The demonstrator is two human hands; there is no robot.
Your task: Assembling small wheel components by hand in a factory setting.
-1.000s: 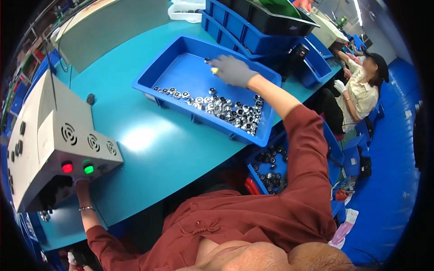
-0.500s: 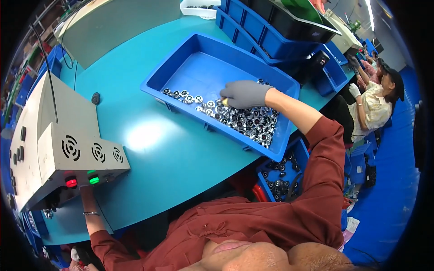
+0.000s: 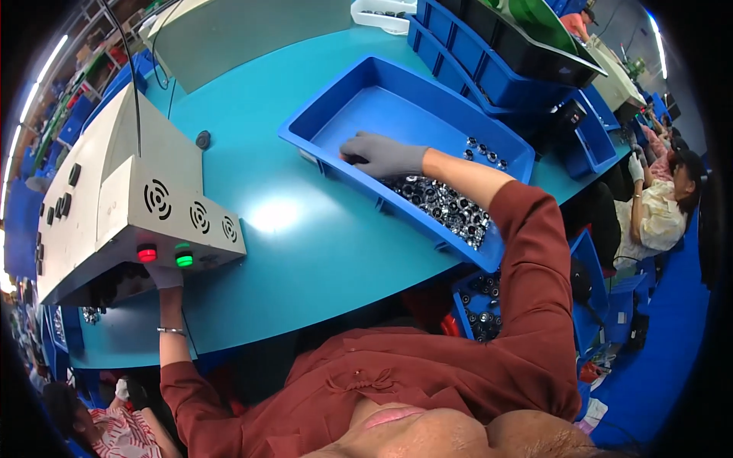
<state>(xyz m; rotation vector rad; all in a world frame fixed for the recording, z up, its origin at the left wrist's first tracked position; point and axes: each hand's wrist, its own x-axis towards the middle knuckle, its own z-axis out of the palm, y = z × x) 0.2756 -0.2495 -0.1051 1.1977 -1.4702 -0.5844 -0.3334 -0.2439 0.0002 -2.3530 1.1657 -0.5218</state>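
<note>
Glossy metallic parts (image 3: 452, 214), smooth plastic tray (image 3: 389, 108)

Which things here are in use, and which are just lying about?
In use, judging by the hands:
blue tray, under the right hand
shiny round parts in it
pale machine, left hand partly hidden beneath it

Apparently just lying about:
small dark round piece on the teal table
white tray
stacked blue bins

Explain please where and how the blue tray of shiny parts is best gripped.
The blue tray is probably best gripped by the rim at both short ends, one hand from each side: it is long, with raised walls, and the shiny parts, mostly toward its right, could tip it.
</note>
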